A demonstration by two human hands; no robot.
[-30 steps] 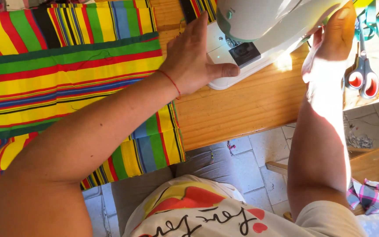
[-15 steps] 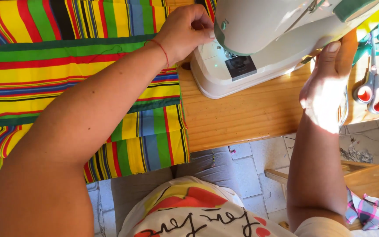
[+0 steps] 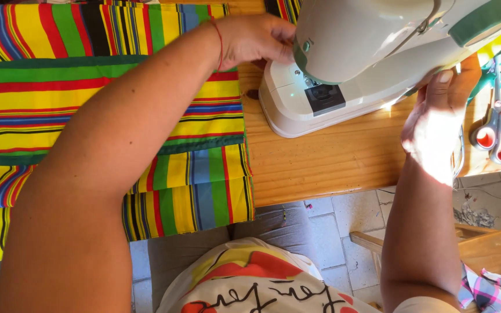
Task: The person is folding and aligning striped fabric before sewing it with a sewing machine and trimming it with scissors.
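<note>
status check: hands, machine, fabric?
Left hand at the sewing machine head, needle side. Right hand on the machine's right end. Striped fabric spread left; scissors lie right.

1 head view, looking steeply down, close

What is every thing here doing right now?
Left hand: at the needle end of the sewing machine.
Right hand: resting on the machine's right side.
Sewing machine: upright on the wooden table.
Striped fabric: spread flat, edge hanging off.
Scissors: lying closed.
</note>
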